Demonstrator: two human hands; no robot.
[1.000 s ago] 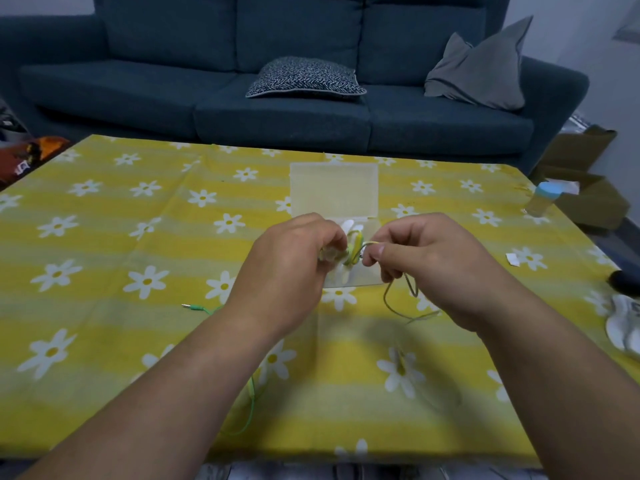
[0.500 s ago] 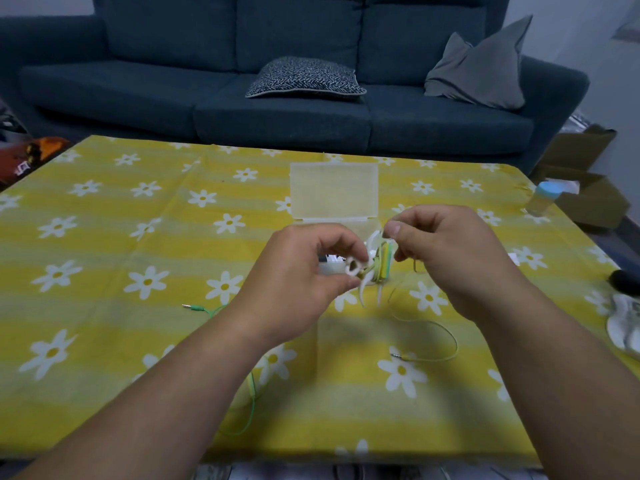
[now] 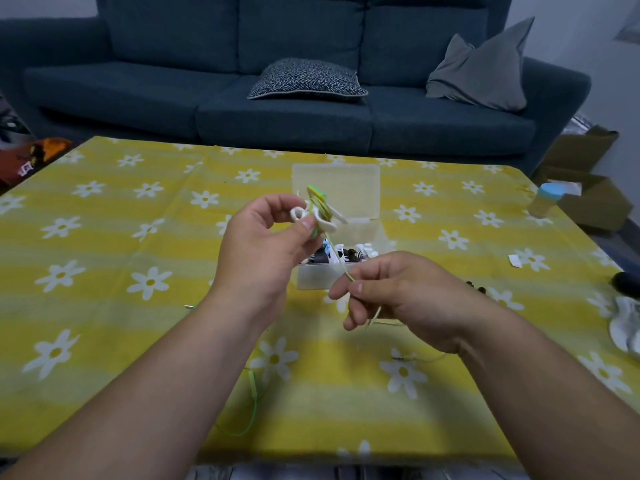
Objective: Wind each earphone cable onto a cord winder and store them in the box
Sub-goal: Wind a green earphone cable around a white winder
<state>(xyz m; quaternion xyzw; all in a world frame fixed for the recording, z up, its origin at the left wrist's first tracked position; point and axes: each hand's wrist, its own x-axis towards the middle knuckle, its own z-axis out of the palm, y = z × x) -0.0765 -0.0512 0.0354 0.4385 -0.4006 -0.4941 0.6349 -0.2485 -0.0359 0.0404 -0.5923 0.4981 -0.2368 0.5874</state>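
Where the table's near edge crosses under the person's forearms, a bright green earphone cable (image 3: 255, 407) lies looped on the yellow tablecloth printed with white daisies (image 3: 104, 306), partly hidden by the left forearm. Just beyond it, the right hand (image 3: 398, 299) hovers above the cloth. Its thumb and forefinger pinch a thin pale yellow-green earphone cable (image 3: 341, 264), and the other fingers curl loosely below. That cable runs taut, up and to the left, to a white plastic cord winder (image 3: 313, 216). Its loose tail drops from the right hand onto the cloth and ends in a small dark plug.

The left hand (image 3: 263, 247) is raised higher and grips the winder between thumb and fingertips. Several turns of the cable are wrapped round the winder's middle.

Behind and below both hands, a clear plastic box (image 3: 311, 277) sits on the table, its hinged lid (image 3: 336, 181) open on the far side. Inside are white winders with dark cables, too jumbled to count. Further right on the cloth are a scrap of white paper (image 3: 515, 261) and a small bottle with a light blue cap (image 3: 545, 202).

Past the table stands a dark blue fabric sofa (image 3: 173, 81). A black-and-white patterned cushion (image 3: 306, 79) lies on its seat, and a grey cushion (image 3: 485, 71) is propped in its right corner.
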